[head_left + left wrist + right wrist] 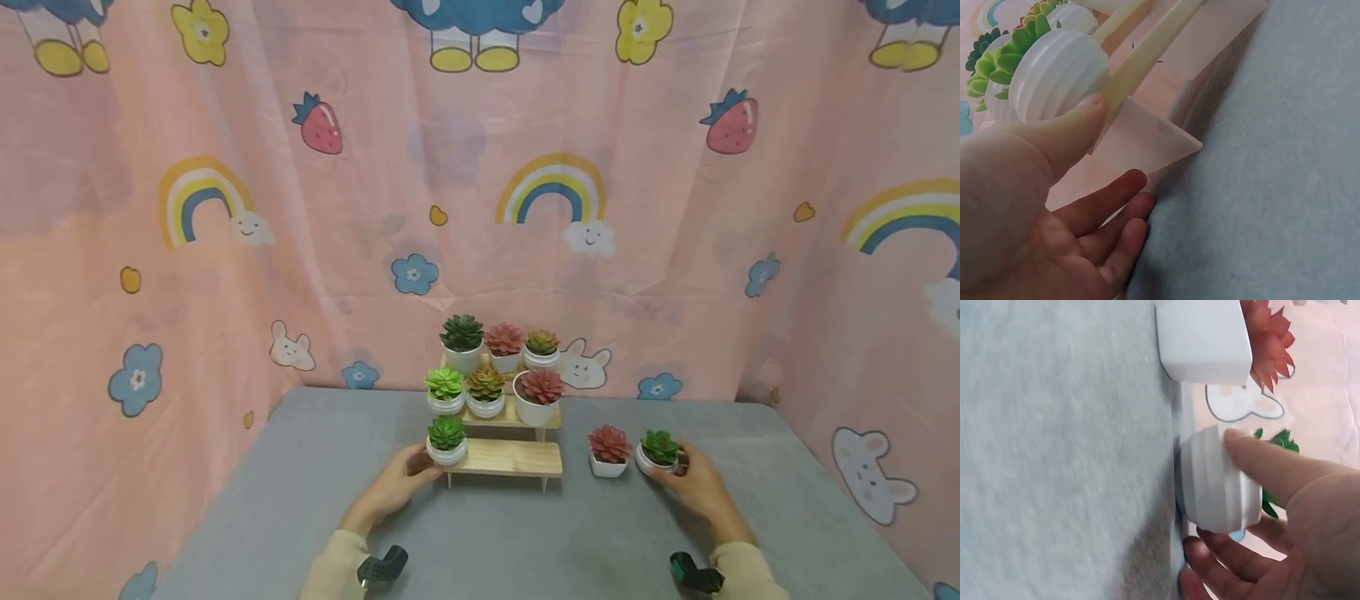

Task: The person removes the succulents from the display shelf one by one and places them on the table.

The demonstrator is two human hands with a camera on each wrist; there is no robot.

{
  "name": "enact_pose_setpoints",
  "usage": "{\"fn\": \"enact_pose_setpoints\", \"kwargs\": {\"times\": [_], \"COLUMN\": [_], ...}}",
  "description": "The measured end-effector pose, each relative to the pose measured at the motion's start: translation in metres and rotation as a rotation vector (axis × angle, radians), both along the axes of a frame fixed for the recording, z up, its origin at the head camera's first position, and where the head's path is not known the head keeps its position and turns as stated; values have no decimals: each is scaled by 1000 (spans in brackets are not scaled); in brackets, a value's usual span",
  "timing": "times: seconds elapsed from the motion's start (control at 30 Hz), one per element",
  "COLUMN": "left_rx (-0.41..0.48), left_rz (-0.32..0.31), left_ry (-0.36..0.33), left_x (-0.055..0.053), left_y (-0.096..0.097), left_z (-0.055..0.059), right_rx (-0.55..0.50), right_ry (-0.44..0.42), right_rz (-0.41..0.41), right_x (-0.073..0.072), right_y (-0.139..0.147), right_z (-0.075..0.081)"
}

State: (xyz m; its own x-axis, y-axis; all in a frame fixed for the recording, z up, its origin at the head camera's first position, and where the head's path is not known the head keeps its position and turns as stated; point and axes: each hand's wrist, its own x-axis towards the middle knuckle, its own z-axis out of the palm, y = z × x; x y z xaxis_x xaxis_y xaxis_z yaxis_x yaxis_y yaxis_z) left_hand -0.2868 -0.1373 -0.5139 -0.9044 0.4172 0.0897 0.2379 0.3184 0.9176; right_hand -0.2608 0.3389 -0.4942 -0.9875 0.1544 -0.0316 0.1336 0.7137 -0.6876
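My left hand (pixel 401 479) holds a white ribbed pot with a green succulent (pixel 447 435) at the left end of the wooden stand's (pixel 513 457) lowest shelf. The thumb lies against the pot's (pixel 1063 78) base in the left wrist view; the other visible fingers extend below the shelf, near the stand's pale leg. On the grey table to the right, my right hand (pixel 697 483) grips another white ribbed pot (pixel 1213 478) with a green succulent (pixel 660 447), its thumb on one side and fingers on the other. Beside it stands a red succulent (pixel 610 443) in a square white pot (pixel 1204 340).
Several more potted succulents fill the two upper shelves, including a dark green one (pixel 462 333) at the top left and a red one (pixel 542 387) on the middle shelf. A pink patterned curtain (pixel 480 117) hangs behind the grey table (pixel 510 542).
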Motion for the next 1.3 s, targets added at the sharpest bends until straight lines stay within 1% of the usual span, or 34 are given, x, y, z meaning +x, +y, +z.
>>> {"fn": "enact_pose_setpoints", "kwargs": {"times": [0.03, 0.2, 0.3, 0.43, 0.67, 0.8, 0.93, 1.03, 1.13, 1.2, 1.3], "left_rx": [1, -2, -2, 6, -7, -7, -13, -17, -13, -8, -7], "left_rz": [1, -2, -7, -3, -1, 15, 13, 8, 11, 14, 19], "left_ry": [-9, -1, 2, -12, -17, -27, -16, -17, -24, -29, -29], "left_x": [0, -1, -1, -2, -3, -3, -4, -5, -4, -4, -3], "left_y": [0, -1, -1, -2, 0, 0, 0, 0, 1, 1, 1], "left_z": [0, 0, 1, 1, 1, 0, 2, 2, 1, 1, 0], "right_rx": [0, -13, -27, -41, -37, -28, -52, -59, -30, -5, 6], "right_ry": [-2, -22, -44, -58, -53, -18, 31, 94, 161, 195, 217], "right_rz": [-3, -25, -26, -25, -20, -27, -69, -92, -78, -52, -11], "right_x": [0, 0, 0, 0, 3, 8, 13, 18, 21, 23, 24], "right_y": [-1, -5, -4, -2, -3, -10, -19, -27, -36, -41, -50], "right_z": [1, 3, 5, 8, 23, 34, 44, 52, 59, 63, 67]}}
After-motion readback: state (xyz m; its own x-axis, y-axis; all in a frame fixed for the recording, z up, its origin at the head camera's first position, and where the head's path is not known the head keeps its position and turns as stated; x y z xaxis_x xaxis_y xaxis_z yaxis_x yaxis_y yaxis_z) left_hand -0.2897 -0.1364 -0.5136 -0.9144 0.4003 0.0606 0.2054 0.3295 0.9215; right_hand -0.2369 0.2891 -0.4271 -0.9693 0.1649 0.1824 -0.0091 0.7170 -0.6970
